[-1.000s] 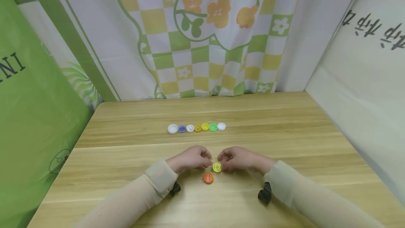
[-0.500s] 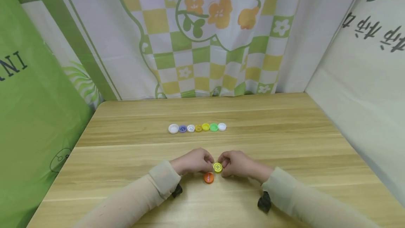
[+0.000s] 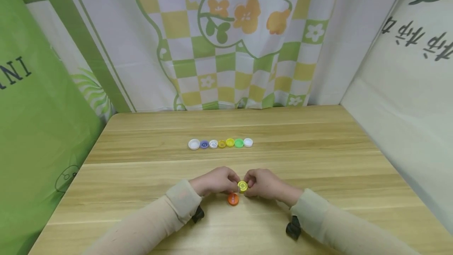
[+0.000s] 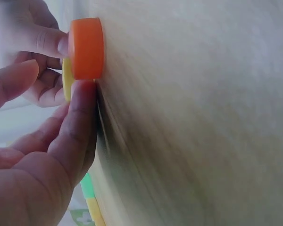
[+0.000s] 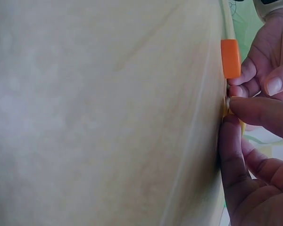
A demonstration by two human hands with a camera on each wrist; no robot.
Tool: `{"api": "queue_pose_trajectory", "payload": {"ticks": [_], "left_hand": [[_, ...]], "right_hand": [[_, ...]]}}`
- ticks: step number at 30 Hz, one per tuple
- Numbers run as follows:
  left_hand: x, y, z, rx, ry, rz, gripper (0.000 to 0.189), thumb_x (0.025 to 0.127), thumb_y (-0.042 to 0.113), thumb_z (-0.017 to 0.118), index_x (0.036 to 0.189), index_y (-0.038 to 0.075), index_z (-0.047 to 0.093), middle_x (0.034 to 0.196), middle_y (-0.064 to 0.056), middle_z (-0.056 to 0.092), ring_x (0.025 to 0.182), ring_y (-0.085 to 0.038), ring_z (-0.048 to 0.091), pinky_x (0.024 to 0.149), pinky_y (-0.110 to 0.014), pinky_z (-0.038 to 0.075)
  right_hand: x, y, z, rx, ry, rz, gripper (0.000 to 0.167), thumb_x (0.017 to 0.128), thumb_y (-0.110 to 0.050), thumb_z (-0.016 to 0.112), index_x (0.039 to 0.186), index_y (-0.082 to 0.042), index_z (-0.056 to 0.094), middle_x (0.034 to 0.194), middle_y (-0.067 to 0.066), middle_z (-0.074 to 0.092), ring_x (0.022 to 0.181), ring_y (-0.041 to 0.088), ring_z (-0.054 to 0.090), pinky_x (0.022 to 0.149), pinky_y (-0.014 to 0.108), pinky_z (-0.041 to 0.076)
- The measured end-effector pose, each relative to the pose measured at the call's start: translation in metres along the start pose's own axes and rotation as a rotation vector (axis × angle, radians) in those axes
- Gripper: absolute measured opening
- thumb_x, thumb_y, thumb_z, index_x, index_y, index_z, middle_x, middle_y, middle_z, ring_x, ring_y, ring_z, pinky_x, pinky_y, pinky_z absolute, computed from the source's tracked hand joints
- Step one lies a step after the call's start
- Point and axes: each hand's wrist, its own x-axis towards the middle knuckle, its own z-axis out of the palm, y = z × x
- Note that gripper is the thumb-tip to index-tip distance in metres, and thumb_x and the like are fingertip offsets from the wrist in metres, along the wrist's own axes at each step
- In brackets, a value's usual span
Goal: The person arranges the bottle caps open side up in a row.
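Observation:
My right hand (image 3: 265,183) pinches a yellow bottle cap (image 3: 242,186) between thumb and fingertips at its right side; the right wrist view shows the thumb on the cap (image 5: 242,127). From the other side my left hand (image 3: 217,180) reaches in, its fingertips right at the yellow cap and the orange bottle cap (image 3: 233,199). Its thumb stands apart from both caps in the left wrist view. There the orange cap (image 4: 87,49) lies flat on the table and hides part of the yellow cap (image 4: 67,82).
Farther back on the wooden table (image 3: 301,137), several caps form a straight row: a white cap (image 3: 194,144), purple, clear-white, amber, yellow, a green cap (image 3: 238,143) and another white one. Printed curtains (image 3: 233,70) hang behind and beside the table.
Both hands have closed in on the yellow cap, and the right fingers now pinch it. The cap has shifted only slightly. The orange cap and the row stay put.

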Motion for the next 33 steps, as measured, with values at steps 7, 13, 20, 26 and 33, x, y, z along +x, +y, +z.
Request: {"api": "queue_pose_trajectory", "payload": {"ticks": [7,13,20,26,33], "left_hand": [[0.001,0.001,-0.002,-0.029,0.088,0.021,0.026,0.091,0.000,0.070,0.115,-0.008,0.068,0.098,-0.008,0.069,0.086,-0.017,0.066,0.080,-0.031,0.059],[0.007,0.001,-0.006,-0.068,0.157,0.051,0.034,0.089,0.000,0.070,0.122,-0.008,0.064,0.104,-0.010,0.066,0.087,-0.019,0.065,0.078,-0.032,0.058],[0.014,-0.003,-0.010,-0.097,0.212,0.093,0.036,0.091,0.001,0.068,0.126,-0.007,0.062,0.108,-0.012,0.064,0.091,-0.022,0.066,0.081,-0.035,0.060],[0.018,-0.002,-0.011,-0.136,0.226,0.125,0.029,0.098,0.001,0.064,0.124,-0.009,0.063,0.105,-0.015,0.070,0.091,-0.021,0.068,0.084,-0.036,0.060],[0.024,-0.001,-0.013,-0.206,0.230,0.122,0.026,0.103,0.003,0.059,0.124,-0.011,0.064,0.105,-0.022,0.071,0.094,-0.027,0.069,0.088,-0.035,0.060]], "right_hand": [[0.003,0.002,-0.007,0.107,0.040,-0.035,0.021,0.084,-0.006,0.082,0.100,-0.006,0.069,0.090,0.002,0.066,0.078,0.016,0.061,0.064,0.029,0.054],[0.009,0.003,-0.016,0.215,0.046,-0.033,0.024,0.091,-0.013,0.077,0.109,0.000,0.068,0.096,0.007,0.066,0.077,0.019,0.064,0.066,0.032,0.059],[0.011,0.002,-0.023,0.335,0.023,0.017,0.030,0.100,-0.018,0.067,0.116,0.006,0.066,0.100,0.011,0.069,0.084,0.021,0.066,0.075,0.036,0.061],[0.015,0.001,-0.028,0.353,0.060,0.023,0.029,0.101,-0.023,0.067,0.115,0.002,0.066,0.102,0.011,0.068,0.089,0.022,0.067,0.077,0.036,0.060],[0.020,0.001,-0.032,0.441,0.145,-0.009,0.024,0.103,-0.013,0.064,0.118,0.006,0.063,0.111,0.015,0.067,0.099,0.025,0.067,0.084,0.040,0.061]]}}
